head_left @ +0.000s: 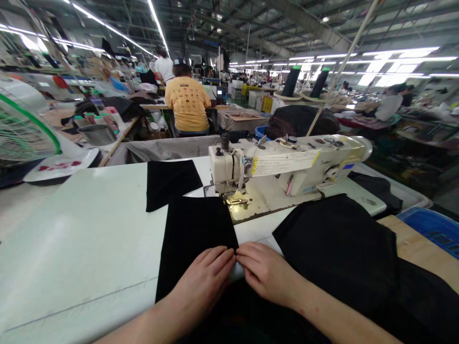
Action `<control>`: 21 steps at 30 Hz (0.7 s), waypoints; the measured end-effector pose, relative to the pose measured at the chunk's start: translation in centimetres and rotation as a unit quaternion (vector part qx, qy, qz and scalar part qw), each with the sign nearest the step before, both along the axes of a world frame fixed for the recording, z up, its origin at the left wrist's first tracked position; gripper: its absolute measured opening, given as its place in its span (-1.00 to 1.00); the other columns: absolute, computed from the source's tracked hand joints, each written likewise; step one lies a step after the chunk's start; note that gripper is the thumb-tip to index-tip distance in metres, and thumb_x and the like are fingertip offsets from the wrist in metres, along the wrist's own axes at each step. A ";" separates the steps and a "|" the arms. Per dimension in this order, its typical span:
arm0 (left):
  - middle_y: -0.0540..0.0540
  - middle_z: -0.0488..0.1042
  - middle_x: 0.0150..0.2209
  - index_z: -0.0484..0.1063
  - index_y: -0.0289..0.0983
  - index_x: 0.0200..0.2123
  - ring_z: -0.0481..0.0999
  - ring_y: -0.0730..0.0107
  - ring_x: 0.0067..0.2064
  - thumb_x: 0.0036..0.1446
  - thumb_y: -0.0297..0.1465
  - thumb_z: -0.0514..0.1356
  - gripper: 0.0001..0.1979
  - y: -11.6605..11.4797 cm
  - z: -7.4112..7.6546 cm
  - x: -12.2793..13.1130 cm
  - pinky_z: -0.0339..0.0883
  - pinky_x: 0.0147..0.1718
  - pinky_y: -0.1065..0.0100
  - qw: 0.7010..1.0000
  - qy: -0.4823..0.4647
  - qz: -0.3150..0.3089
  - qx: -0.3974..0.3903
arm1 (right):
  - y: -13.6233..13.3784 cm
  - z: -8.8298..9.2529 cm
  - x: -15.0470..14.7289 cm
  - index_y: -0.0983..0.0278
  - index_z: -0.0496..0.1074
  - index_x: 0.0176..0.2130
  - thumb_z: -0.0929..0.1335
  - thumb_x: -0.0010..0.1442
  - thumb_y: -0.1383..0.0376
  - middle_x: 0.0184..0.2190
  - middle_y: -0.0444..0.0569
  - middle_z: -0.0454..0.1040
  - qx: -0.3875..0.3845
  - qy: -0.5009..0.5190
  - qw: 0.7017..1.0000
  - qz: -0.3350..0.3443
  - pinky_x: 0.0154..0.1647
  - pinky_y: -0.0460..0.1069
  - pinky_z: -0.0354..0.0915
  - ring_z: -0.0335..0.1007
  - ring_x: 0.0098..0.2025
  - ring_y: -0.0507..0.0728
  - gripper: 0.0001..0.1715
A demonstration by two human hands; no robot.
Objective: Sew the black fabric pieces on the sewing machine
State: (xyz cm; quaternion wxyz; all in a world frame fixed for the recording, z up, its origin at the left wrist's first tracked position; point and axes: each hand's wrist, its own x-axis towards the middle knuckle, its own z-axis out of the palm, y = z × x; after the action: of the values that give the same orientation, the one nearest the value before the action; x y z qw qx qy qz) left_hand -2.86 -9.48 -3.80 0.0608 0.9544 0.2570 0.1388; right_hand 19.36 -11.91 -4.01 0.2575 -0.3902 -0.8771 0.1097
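Hands (267,272) rest on a black panel (195,239) running toward the sewing machine (287,165).

On the work table (79,248) the sewing machine (283,165) stands toward the right, and one cloth panel (195,239) lies in front of it, with a second cloth piece (172,184) just behind this panel. A plastic crate (430,229) is at the right of the table, and a seated co-worker (188,102) is far behind the machine

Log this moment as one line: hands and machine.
left hand: on black fabric panel | right hand: at panel's right edge | beyond: second black panel, sewing machine
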 end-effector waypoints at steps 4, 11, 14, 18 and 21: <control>-0.21 0.52 0.12 0.40 -0.28 0.15 0.48 0.09 0.14 0.32 -0.41 0.11 -0.65 2.4 -0.7 -0.9 0.46 0.08 0.06 0.999 -0.023 -0.010 0.044 | 2.7 -0.1 -0.2 0.33 0.51 -0.05 0.29 0.27 0.46 -0.07 0.09 0.55 0.013 0.002 1.000 0.001 0.10 0.11 0.40 0.42 0.00 0.20 -0.71; -0.20 0.54 0.09 0.46 -0.30 0.08 0.50 0.12 0.13 0.37 -0.35 0.06 -0.69 7.8 0.6 -1.2 0.46 0.10 0.07 0.999 -0.012 -0.021 0.043 | 7.2 0.3 -0.8 0.32 0.55 -0.10 0.35 0.22 0.47 -0.14 0.07 0.50 0.044 -0.065 0.996 -0.030 0.03 0.10 0.37 0.36 -0.05 0.21 -0.74; -0.21 0.53 0.08 0.47 -0.29 0.06 0.50 0.14 0.12 0.37 -0.35 0.05 -0.69 9.5 0.7 -1.3 0.46 0.10 0.09 0.999 -0.020 -0.016 0.039 | 9.0 0.3 -1.2 0.30 0.57 -0.13 0.33 0.23 0.47 -0.20 0.05 0.48 0.043 -0.076 0.995 -0.049 0.00 0.11 0.34 0.35 -0.07 0.21 -0.74; -0.21 0.53 0.06 0.49 -0.29 0.02 0.50 0.17 0.09 0.37 -0.36 0.04 -0.70 12.0 0.9 -1.3 0.44 0.10 0.13 0.999 -0.020 -0.005 0.026 | 11.3 0.4 -1.8 0.29 0.58 -0.13 0.32 0.26 0.45 -0.25 0.04 0.47 0.035 -0.084 0.992 -0.084 -0.03 0.12 0.33 0.35 -0.10 0.22 -0.74; -0.21 0.52 0.07 0.48 -0.29 0.05 0.48 0.17 0.11 0.38 -0.35 0.03 -0.68 13.5 1.0 -1.2 0.40 0.13 0.14 1.000 -0.010 0.015 0.018 | 12.1 0.5 -2.1 0.29 0.58 -0.12 0.34 0.25 0.44 -0.23 0.05 0.49 0.027 -0.076 0.991 -0.103 -0.03 0.13 0.34 0.37 -0.08 0.24 -0.75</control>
State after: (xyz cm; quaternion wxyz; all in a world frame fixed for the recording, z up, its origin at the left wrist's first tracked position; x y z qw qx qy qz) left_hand -4.07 3.99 -2.80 0.0437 0.9500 0.2680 0.1540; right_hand 17.22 0.16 -3.51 0.2106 -0.4787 -0.8518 0.0294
